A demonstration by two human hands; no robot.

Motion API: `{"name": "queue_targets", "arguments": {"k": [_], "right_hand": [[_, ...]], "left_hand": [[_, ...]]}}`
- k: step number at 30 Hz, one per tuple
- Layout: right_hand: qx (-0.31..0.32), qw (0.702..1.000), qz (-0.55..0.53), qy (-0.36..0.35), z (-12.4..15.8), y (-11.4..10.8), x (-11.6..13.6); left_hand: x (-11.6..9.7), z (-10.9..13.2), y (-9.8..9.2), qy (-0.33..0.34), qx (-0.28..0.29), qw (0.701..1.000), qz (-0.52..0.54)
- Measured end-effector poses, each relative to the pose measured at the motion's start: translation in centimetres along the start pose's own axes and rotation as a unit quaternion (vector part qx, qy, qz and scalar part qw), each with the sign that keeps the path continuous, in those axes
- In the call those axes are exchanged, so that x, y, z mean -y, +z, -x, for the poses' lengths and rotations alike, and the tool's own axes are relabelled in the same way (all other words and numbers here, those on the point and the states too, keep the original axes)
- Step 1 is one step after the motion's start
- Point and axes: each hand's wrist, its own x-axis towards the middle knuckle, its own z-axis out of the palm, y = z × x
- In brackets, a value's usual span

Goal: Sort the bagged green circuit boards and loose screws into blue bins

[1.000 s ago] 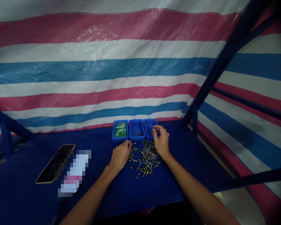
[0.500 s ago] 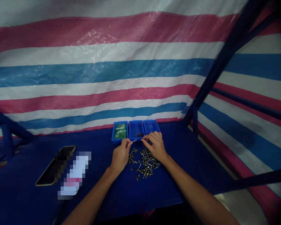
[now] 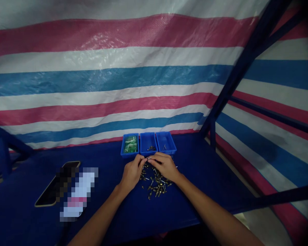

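Observation:
My left hand (image 3: 132, 172) is closed in a pinch on a small metal pin with a pale, shiny shank (image 3: 149, 158). The fingertips of my right hand (image 3: 164, 166) meet the same pin from the other side and are closed on it. Below both hands, on the blue table (image 3: 179, 208), lies a loose pile of small metal pins with brass-coloured heads (image 3: 157, 187). My right hand covers part of this pile. Just beyond the hands stand a middle blue bin (image 3: 148, 137) with a few dark pins and a right blue bin (image 3: 166, 136) with a couple of thin pins.
The left blue bin (image 3: 122, 150) holds green and clear small pieces. A phone (image 3: 47, 194) lies at the left beside a blurred-out pale object (image 3: 79, 193). Dark blue frame bars (image 3: 220, 99) and a striped plastic sheet (image 3: 105, 78) enclose the table.
My right hand has moved left and slightly down, bringing its fingertips to the pin in my left hand. The right bin's thin pins, hidden before by the hand, now show.

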Motion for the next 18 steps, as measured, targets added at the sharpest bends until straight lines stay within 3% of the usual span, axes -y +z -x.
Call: {"name": "queue_targets", "arguments": {"k": [7, 13, 18], "right_hand": [[-0.005, 0.996, -0.064, 0.059, -0.1, 0.6, -0.6], [0.029, 0.979, -0.154, 0.128, -0.4, 0.4, -1.2], [0.056, 0.971, -0.18, 0.146, -0.4, 0.4, -1.6]], "left_hand": [[0.1, 0.0, 0.1, 0.021, -0.013, 1.0, 0.002], [0.3, 0.1, 0.0, 0.046, -0.012, 0.999, -0.016], [0.5, 0.1, 0.1, 0.049, -0.014, 0.998, -0.028]]}}
